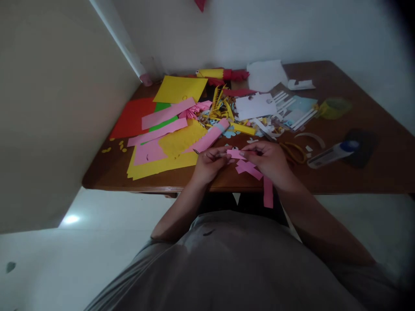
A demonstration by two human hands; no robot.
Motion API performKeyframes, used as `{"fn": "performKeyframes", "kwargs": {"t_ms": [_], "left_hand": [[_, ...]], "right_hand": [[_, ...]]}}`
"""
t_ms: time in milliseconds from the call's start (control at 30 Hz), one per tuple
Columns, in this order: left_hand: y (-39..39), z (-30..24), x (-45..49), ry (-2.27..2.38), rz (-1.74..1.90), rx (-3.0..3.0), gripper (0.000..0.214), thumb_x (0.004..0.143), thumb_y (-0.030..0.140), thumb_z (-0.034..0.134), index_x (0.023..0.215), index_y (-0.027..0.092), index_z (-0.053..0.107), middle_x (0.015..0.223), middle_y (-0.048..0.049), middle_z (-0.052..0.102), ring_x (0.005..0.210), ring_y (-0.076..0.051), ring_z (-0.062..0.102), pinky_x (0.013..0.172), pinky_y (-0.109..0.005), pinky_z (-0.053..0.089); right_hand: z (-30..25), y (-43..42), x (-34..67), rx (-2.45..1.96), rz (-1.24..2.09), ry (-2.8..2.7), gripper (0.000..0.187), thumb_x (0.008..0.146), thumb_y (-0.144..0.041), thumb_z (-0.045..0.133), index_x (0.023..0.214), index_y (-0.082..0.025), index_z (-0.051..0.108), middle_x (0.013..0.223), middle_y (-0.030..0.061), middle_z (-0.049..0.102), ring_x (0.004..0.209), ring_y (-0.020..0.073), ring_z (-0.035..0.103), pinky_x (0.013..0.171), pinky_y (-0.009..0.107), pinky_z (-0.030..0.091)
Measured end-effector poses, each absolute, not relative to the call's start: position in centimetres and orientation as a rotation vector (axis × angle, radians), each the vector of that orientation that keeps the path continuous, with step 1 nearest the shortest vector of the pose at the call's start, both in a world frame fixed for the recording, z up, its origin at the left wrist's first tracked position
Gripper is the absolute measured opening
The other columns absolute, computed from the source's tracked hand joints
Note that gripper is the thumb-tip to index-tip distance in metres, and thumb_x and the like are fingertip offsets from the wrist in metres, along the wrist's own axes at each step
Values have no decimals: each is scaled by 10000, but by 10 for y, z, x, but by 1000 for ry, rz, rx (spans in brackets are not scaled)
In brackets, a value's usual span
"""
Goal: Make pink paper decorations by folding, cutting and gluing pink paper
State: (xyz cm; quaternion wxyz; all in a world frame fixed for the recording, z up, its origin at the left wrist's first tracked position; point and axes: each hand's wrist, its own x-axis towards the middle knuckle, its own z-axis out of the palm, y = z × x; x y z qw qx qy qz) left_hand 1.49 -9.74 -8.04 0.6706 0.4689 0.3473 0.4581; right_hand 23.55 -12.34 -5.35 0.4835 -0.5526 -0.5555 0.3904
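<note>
Between my two hands is a small strip of pink paper (235, 154), pinched at both ends just above the table's front part. My left hand (210, 163) closes on its left end with thumb and fingers. Its right end is in the fingers of my right hand (266, 159). A small round white piece with a dark spot (235, 148) shows at the strip's upper edge. Below the hands lie pink paper scraps (249, 169), and a longer pink strip (268, 192) hangs over the table edge. A rolled pink paper tube (212, 134) rests beyond my left hand.
Yellow sheets (181, 89), a red sheet (129, 117) and pink strips cover the left side. Cut scraps (223, 108) heap in the middle. On the right are yellow-handled scissors (294, 153), a glue bottle with a blue cap (330, 154) and a tape roll (333, 108).
</note>
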Motion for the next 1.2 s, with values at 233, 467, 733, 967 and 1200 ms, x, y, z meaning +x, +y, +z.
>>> {"fn": "performKeyframes", "kwargs": {"t_ms": [233, 467, 733, 967, 1200], "left_hand": [[-99, -78, 15, 789, 1041, 1065, 532, 741, 440, 1048, 1188, 202, 884, 1034, -63, 886, 917, -227, 853, 1043, -454, 691], [-98, -82, 14, 886, 1112, 1102, 403, 789, 463, 1015, 1083, 210, 906, 1005, -56, 881, 882, -203, 822, 945, -394, 700], [-99, -78, 11, 909, 1170, 1088, 359, 783, 439, 1017, 1052, 223, 916, 986, -43, 883, 839, -185, 805, 913, -370, 696], [-100, -74, 11, 930, 1184, 1142, 340, 793, 445, 1006, 1039, 228, 916, 976, -45, 883, 827, -198, 806, 919, -405, 702], [-100, -76, 10, 917, 1187, 1129, 336, 797, 431, 1009, 1043, 222, 916, 986, -46, 884, 845, -210, 824, 940, -420, 710]], "right_hand": [[-49, -125, 233, -1344, 952, -1372, 195, 829, -449, 886, 873, -260, 863, 897, 46, 852, 769, 226, 718, 769, 384, 565], [-47, -128, 235, -1346, 976, -1416, 246, 858, -473, 885, 948, -244, 883, 904, 49, 847, 752, 218, 715, 725, 370, 572], [-42, -129, 257, -1329, 1114, -1349, 348, 771, -513, 967, 980, -243, 897, 985, 67, 868, 834, 238, 767, 753, 369, 618], [-39, -131, 260, -1336, 1170, -1265, 285, 754, -447, 987, 934, -244, 902, 881, 56, 855, 757, 216, 751, 700, 344, 603], [-41, -130, 266, -1358, 1146, -1259, 268, 770, -463, 976, 923, -254, 909, 874, 49, 858, 768, 228, 770, 727, 354, 605]]}}
